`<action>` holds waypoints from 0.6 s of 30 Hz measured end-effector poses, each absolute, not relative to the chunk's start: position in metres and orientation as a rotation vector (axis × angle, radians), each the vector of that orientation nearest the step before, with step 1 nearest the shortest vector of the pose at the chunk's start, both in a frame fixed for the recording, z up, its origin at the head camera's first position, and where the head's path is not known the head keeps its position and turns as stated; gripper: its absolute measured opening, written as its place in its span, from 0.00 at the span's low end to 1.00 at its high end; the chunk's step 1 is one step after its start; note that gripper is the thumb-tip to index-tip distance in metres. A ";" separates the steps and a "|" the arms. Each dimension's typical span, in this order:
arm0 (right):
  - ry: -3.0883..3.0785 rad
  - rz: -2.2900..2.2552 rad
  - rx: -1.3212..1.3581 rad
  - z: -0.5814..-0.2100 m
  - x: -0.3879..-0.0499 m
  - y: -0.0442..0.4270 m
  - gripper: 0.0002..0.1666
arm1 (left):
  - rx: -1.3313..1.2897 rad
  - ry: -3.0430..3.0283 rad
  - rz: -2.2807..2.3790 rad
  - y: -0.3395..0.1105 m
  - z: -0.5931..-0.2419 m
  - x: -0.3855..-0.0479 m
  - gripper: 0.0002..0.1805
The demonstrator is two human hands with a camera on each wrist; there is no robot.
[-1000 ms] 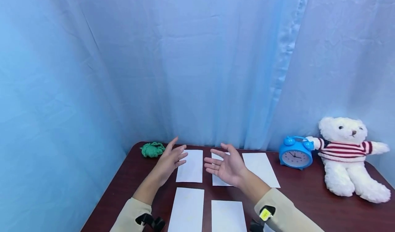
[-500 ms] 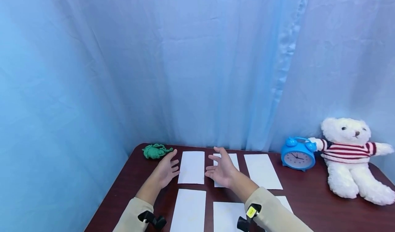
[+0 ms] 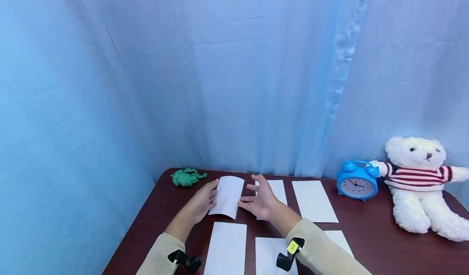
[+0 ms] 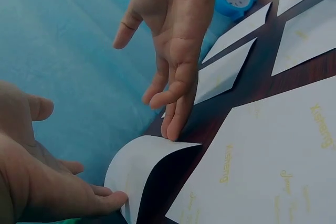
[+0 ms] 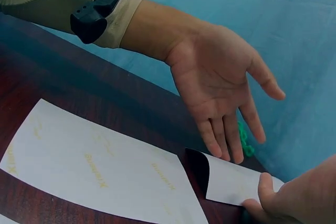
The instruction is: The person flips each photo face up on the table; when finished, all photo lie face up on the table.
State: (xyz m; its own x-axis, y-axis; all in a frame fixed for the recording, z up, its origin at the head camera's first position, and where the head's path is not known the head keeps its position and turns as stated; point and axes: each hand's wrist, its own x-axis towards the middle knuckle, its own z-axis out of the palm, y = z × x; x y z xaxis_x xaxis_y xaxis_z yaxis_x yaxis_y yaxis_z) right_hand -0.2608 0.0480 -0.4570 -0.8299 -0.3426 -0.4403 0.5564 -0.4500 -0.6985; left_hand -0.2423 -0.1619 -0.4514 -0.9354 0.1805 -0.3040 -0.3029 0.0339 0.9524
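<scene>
Beige sleeves (image 3: pixel 322 246) bear black cameras (image 3: pixel 193 263) and one yellow label (image 3: pixel 292 247).

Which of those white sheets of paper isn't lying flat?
The back-left sheet, between the left hand and right hand, nearest the green yarn. Its middle bows upward, while the other sheets lie flat.

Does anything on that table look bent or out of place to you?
One thing: the white sheet between the left hand and right hand bows upward, while the other sheets lie flatter. The hands seem to be pressing its opposite edges inward.
</scene>
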 end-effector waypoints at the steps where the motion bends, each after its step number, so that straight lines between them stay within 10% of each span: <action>1: 1.220 -2.278 0.328 -0.458 -0.261 0.048 0.50 | -0.127 1.977 1.968 -0.162 -0.452 -0.242 0.43; 18: 1.368 -2.300 0.331 -0.464 -0.260 0.044 0.39 | -0.149 2.144 1.765 -0.145 -0.452 -0.241 0.47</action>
State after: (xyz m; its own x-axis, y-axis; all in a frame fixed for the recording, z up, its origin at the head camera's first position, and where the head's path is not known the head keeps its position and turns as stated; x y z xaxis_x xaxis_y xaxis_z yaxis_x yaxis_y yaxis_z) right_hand -0.2595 0.0444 -0.4635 -0.8740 -0.2485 -0.4177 0.4856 -0.4127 -0.7706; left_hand -0.2413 -0.1450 -0.4517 -0.9302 0.1440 -0.3375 -0.3035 0.2151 0.9283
